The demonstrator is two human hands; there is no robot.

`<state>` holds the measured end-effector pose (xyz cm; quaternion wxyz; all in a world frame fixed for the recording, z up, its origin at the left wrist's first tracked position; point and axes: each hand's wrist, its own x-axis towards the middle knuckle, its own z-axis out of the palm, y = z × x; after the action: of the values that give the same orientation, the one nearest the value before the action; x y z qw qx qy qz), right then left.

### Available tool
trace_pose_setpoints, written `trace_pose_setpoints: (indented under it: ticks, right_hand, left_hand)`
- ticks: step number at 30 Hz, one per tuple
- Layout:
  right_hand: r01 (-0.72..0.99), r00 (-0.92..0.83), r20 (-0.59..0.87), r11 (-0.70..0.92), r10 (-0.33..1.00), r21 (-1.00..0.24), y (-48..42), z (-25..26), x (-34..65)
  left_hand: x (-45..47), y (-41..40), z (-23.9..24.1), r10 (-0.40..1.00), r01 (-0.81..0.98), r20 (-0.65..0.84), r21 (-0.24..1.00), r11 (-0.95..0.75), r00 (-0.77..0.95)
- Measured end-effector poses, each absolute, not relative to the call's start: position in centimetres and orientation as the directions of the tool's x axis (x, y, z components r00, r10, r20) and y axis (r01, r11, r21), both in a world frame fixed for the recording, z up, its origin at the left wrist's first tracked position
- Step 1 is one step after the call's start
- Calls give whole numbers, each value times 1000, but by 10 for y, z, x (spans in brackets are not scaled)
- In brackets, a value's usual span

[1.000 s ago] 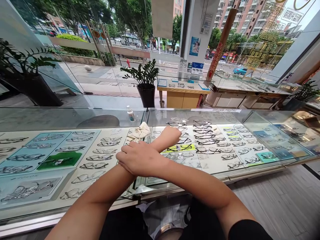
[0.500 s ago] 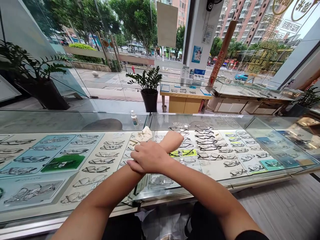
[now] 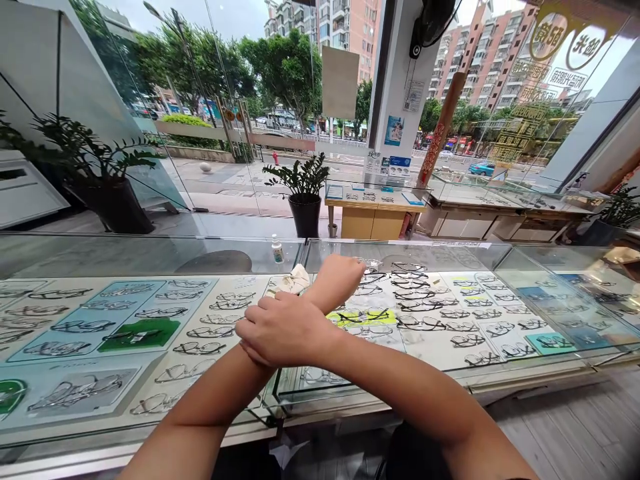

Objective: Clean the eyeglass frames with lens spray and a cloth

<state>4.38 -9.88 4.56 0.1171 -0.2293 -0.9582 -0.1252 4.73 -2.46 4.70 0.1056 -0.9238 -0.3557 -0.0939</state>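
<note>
My right hand point(image 3: 283, 330) is wrapped round my left forearm point(image 3: 215, 393), with its fingers curled over the far side. The forearms cross above a glass display counter. Beyond the crossing, my left hand point(image 3: 340, 280) is bent at the wrist, and its fingers are hidden from me. A crumpled cream cloth point(image 3: 296, 280) lies on the glass just left of my left hand. Behind the cloth stands a small white bottle point(image 3: 277, 249) with a label. Rows of eyeglasses point(image 3: 417, 293) show inside the counter on both sides of my arms.
The glass counter point(image 3: 240, 263) runs across the whole view. Behind it are a potted plant point(image 3: 305, 207), a wooden display table point(image 3: 373, 217) and tall windows onto a street. A larger potted plant point(image 3: 107, 193) stands at the left. Grey plank flooring point(image 3: 565, 427) shows at lower right.
My right hand has slid down my left forearm, away from the left wrist. The view has tilted up slightly, so the counter sits lower. The bottle and cloth stay in place on the glass.
</note>
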Motion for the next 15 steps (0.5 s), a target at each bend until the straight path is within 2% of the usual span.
trace_pose_setpoints:
  ticks: [3, 8, 12, 15]
  right_hand:
    - [463, -866, 311, 863, 392, 201, -101, 49, 40]
    - [465, -877, 246, 859, 413, 216, -101, 53, 41]
    - [420, -874, 365, 877, 321, 233, -102, 56, 47]
    - [434, -859, 396, 872, 324, 228, -103, 56, 40]
  left_hand:
    - [46, -28, 52, 657, 698, 257, -125, -705, 709]
    - [43, -33, 61, 690, 731, 260, -118, -672, 676]
    - [26, -31, 68, 755, 818, 358, -49, -573, 550]
    - [16, -27, 65, 776, 852, 405, -16, -523, 484]
